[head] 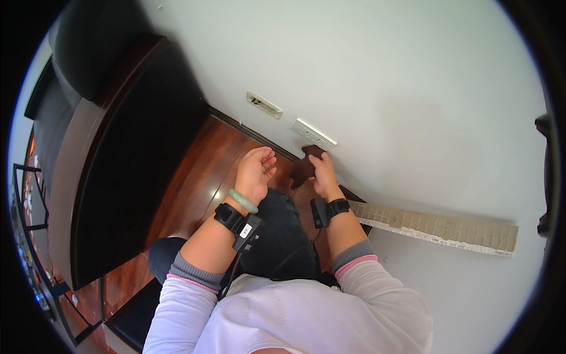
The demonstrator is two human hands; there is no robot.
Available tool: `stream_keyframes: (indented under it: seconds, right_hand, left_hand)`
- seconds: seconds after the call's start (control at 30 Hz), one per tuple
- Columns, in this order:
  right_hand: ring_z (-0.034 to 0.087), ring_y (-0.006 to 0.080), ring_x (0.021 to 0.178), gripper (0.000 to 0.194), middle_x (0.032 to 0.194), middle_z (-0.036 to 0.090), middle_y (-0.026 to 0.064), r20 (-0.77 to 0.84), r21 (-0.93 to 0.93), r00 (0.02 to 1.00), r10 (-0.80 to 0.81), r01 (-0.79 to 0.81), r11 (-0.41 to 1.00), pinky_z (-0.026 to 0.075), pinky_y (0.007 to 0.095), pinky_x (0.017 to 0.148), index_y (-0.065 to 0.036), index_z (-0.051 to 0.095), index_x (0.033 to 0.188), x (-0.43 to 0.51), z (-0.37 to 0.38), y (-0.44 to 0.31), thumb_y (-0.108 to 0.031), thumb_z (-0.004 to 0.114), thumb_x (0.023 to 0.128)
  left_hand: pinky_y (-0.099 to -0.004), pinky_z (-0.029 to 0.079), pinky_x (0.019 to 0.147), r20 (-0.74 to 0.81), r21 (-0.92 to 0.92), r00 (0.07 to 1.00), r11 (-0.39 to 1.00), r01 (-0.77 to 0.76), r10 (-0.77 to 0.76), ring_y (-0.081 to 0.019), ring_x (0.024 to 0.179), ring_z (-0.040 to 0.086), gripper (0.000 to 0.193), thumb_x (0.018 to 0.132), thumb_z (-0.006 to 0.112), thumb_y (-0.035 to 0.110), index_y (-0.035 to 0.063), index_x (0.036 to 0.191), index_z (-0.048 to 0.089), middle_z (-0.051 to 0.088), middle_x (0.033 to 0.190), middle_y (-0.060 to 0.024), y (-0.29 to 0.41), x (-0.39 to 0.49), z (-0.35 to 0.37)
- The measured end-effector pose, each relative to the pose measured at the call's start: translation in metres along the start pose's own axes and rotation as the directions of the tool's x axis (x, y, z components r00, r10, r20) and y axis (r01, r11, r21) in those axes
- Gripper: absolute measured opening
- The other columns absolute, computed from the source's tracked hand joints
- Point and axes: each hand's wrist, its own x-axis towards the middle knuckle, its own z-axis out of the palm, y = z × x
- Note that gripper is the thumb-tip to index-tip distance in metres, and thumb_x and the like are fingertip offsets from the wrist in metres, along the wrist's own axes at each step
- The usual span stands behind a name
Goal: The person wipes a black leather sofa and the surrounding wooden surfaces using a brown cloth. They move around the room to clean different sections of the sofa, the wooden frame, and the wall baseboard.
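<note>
My right hand (324, 173) grips a dark brown cloth (302, 169) between thumb and fingers, just below a white wall socket plate (313, 133). Whether the cloth touches the wall cannot be made out. My left hand (255, 173) is raised over the floor to the left, its fingers loosely curled and apart, holding nothing. A pale green bangle (243, 201) circles my left wrist. Black strapped devices sit on both forearms. Up and left of the socket plate, a second wall plate (264, 105) has an uncovered recess.
A large dark cabinet or furniture panel (132, 146) stands on the left above the wooden floor (208, 155). On the right, a tile-like strip (433, 226) with a rough white edge runs along the wall (420, 110). A black metal frame (31, 228) stands at far left.
</note>
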Motion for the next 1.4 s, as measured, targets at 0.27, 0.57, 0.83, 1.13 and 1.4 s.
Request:
stream_keyframes:
  seconds: [0.27, 0.57, 0.83, 1.13, 1.4]
  right_hand:
    - [0.061, 0.0149, 0.092, 0.015, 0.105, 0.063, -0.0040, 0.165, 0.712, 0.970, 0.177, -0.242, 0.659, 0.035, 0.0307, 0.059, -0.022, 0.055, 0.104, 0.017, -0.005, 0.013, -0.015, 0.061, 0.091]
    - [0.059, 0.0118, 0.086, 0.021, 0.106, 0.063, -0.0038, 0.378, 0.649, 0.911, 0.164, -0.387, 0.655, 0.036, 0.0264, 0.055, -0.023, 0.057, 0.110, 0.043, 0.044, 0.013, -0.013, 0.058, 0.092]
    - [0.062, 0.0148, 0.094, 0.028, 0.117, 0.063, 0.0014, 0.489, 0.482, 0.870, 0.058, -0.325, 0.814, 0.041, 0.0237, 0.056, -0.020, 0.054, 0.126, 0.019, 0.064, -0.015, -0.019, 0.056, 0.098]
    - [0.061, 0.0137, 0.088, 0.027, 0.110, 0.067, 0.0047, 0.519, 0.747, 0.854, -0.043, -0.428, 0.509, 0.042, 0.0231, 0.053, -0.005, 0.061, 0.114, 0.001, 0.056, -0.037, -0.026, 0.046, 0.103]
    - [0.056, 0.0140, 0.080, 0.012, 0.098, 0.065, 0.0025, 0.376, 0.661, 0.892, 0.251, -0.448, 0.602, 0.038, 0.0258, 0.055, -0.009, 0.058, 0.106, 0.053, 0.055, 0.001, -0.019, 0.055, 0.100]
  left_hand:
    - [-0.0322, 0.047, 0.081, -0.054, -0.034, 0.998, 0.998, -0.043, 0.041, -0.0161, 0.092, 0.060, 0.011, 0.093, 0.059, 0.016, 0.0098, 0.102, 0.063, 0.065, 0.097, -0.0022, 0.012, -0.002, -0.017]
    - [-0.0318, 0.047, 0.080, -0.092, -0.055, 0.995, 0.998, -0.030, 0.025, -0.0157, 0.090, 0.060, 0.010, 0.093, 0.059, 0.015, 0.0101, 0.101, 0.063, 0.065, 0.097, -0.0024, 0.011, -0.004, -0.022]
    - [-0.0317, 0.047, 0.080, -0.089, -0.033, 0.995, 0.998, -0.045, 0.042, -0.0155, 0.090, 0.061, 0.009, 0.094, 0.058, 0.015, 0.0107, 0.100, 0.063, 0.065, 0.095, -0.0019, 0.016, -0.002, -0.022]
    - [-0.0322, 0.047, 0.080, -0.083, -0.027, 0.996, 0.999, -0.036, 0.033, -0.0165, 0.092, 0.061, 0.010, 0.094, 0.058, 0.015, 0.0102, 0.101, 0.064, 0.065, 0.096, -0.0026, 0.013, -0.001, -0.020]
    - [-0.0325, 0.047, 0.080, -0.090, -0.019, 0.995, 0.999, -0.046, 0.044, -0.0159, 0.091, 0.061, 0.011, 0.094, 0.058, 0.015, 0.0099, 0.102, 0.064, 0.066, 0.096, -0.0026, 0.016, -0.003, -0.019]
